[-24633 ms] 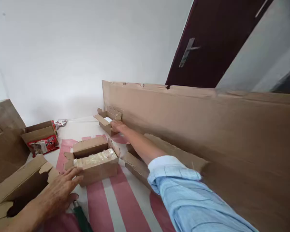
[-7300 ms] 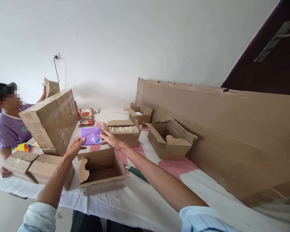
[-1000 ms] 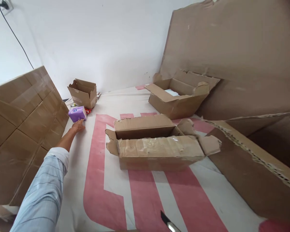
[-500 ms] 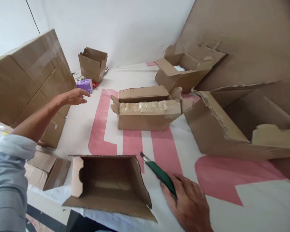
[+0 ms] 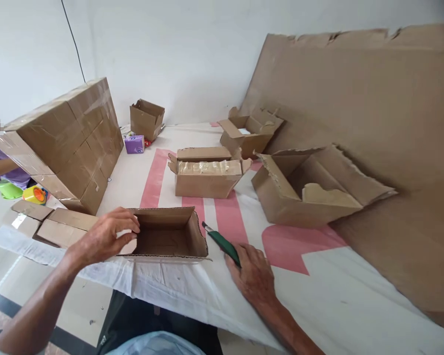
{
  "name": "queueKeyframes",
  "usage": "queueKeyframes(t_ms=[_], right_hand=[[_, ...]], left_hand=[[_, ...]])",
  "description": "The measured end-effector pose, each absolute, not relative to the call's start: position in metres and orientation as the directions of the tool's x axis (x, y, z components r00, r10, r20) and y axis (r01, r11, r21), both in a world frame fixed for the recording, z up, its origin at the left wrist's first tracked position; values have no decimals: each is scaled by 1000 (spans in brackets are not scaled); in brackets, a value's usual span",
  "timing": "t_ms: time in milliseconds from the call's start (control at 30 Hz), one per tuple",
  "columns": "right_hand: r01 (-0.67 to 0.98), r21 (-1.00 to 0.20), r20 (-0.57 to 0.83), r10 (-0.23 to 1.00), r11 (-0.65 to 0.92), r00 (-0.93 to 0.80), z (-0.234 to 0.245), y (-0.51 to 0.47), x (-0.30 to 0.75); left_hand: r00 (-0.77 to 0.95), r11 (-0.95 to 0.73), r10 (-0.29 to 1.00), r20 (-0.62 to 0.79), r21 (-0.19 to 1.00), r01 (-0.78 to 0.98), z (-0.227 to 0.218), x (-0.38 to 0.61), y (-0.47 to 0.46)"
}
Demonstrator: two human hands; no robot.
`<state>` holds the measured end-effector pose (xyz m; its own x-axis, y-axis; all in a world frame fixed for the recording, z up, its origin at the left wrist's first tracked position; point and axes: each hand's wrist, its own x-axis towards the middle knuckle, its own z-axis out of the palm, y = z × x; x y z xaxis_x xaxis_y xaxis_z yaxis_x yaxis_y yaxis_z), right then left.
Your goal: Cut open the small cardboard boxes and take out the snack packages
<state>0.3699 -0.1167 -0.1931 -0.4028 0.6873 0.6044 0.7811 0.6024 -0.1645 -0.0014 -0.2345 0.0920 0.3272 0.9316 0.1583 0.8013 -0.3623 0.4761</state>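
An open cardboard box (image 5: 166,241) stands at the table's near edge in front of me, its dark inside facing up. My left hand (image 5: 109,231) is at the box's left end, fingers and thumb curled around the pale end flap. In my right hand (image 5: 253,273), resting on the table right of this box, is a green utility knife (image 5: 224,246). The knife's tip points up and left, near the box's right end. Just beyond lies another cardboard box (image 5: 203,185) with raised flaps and shiny tape along its top.
Taped boxes (image 5: 74,143) form a tall stack at the left, with low cartons (image 5: 64,227) before it. Open boxes (image 5: 277,202) stand on the right before a big cardboard sheet (image 5: 373,123). A purple pack (image 5: 134,145) lies far back. Another person's arm (image 5: 0,167) shows at far left.
My left hand has come back from over the table's far left to the near box's end flap. The near box's front flap no longer spreads toward me. The view has shifted.
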Motion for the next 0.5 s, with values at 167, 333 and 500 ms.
queueKeyframes(t_ms=[167, 333, 500], right_hand=[[775, -198, 592, 703, 601, -394, -200, -115, 370], [775, -197, 590, 704, 600, -395, -201, -113, 370], [769, -204, 596, 701, 605, -393, -203, -113, 370]], left_hand=[[244, -268, 963, 111, 403, 875, 59, 3, -238], [175, -201, 979, 105, 353, 914, 54, 4, -248], [36, -95, 981, 193, 308, 947, 50, 6, -263]])
